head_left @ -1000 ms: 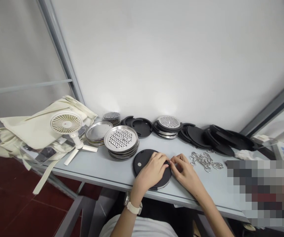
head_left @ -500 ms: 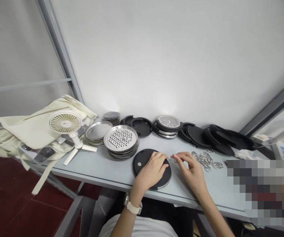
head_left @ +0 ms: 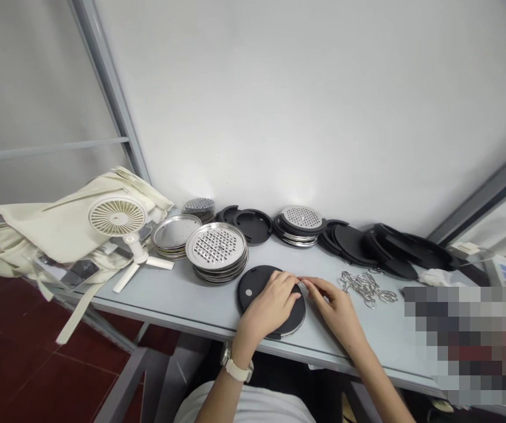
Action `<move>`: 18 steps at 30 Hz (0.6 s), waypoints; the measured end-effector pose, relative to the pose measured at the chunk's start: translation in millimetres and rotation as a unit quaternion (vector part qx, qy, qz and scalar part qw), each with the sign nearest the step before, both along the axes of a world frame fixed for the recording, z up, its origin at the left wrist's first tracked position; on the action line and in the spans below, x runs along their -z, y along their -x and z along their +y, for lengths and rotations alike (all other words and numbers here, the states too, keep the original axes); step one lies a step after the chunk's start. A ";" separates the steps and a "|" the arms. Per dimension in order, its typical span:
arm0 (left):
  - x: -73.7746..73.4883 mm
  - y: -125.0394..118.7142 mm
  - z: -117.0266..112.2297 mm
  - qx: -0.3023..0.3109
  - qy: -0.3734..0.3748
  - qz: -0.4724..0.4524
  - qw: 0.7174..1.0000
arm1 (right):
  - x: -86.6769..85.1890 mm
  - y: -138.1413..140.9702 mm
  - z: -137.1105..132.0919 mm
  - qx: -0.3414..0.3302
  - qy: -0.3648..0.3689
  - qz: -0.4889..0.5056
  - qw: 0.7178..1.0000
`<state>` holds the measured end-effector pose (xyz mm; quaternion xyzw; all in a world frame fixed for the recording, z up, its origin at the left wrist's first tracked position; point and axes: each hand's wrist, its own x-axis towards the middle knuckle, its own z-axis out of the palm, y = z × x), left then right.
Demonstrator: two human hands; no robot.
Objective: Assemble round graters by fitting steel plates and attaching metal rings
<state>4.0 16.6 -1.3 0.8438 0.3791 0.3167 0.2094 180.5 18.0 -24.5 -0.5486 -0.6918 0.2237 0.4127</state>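
A black round holder (head_left: 259, 286) with a small pale dot lies face down near the table's front edge, a thin metal rim showing at its lower right. My left hand (head_left: 270, 305) rests over its right part, fingers curled over the far edge, pressing it to the table. Thumb and forefinger of my right hand (head_left: 330, 302) pinch a small metal wire piece, mostly hidden, at the holder's right edge close to my left fingertips. Right of that hand lies a loose heap of metal wire clips (head_left: 365, 286).
A stack of round metal grater plates (head_left: 216, 247) stands left of the holder, with plain metal discs (head_left: 176, 232) behind it. Black holders (head_left: 354, 242) line the wall, one stack topped by a perforated plate (head_left: 302, 217). A white fan (head_left: 118, 217) and cream bag (head_left: 66, 226) occupy the left.
My right hand has moved left, bringing the pinched metal piece to the holder's edge beside my left fingertips. The left hand and the holder have stayed in place.
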 end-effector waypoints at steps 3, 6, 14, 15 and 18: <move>0.2 0.3 -0.4 -0.003 0.004 0.002 1.000 | 1.9 0.8 1.5 -0.007 0.002 0.024 1.000; 0.8 0.4 -0.8 -0.010 0.009 0.002 1.000 | 3.0 1.5 2.7 -0.017 0.004 0.043 0.999; -3.7 1.5 -2.1 -0.007 0.028 -0.010 1.000 | -1.0 4.8 0.8 -0.058 -0.009 0.018 0.998; -4.0 1.5 -2.1 -0.011 0.029 -0.013 0.999 | -1.7 4.9 0.2 -0.057 -0.012 0.017 0.998; -3.3 1.1 -1.5 -0.027 0.026 -0.020 0.999 | -4.0 4.9 -1.8 -0.049 -0.032 0.013 0.998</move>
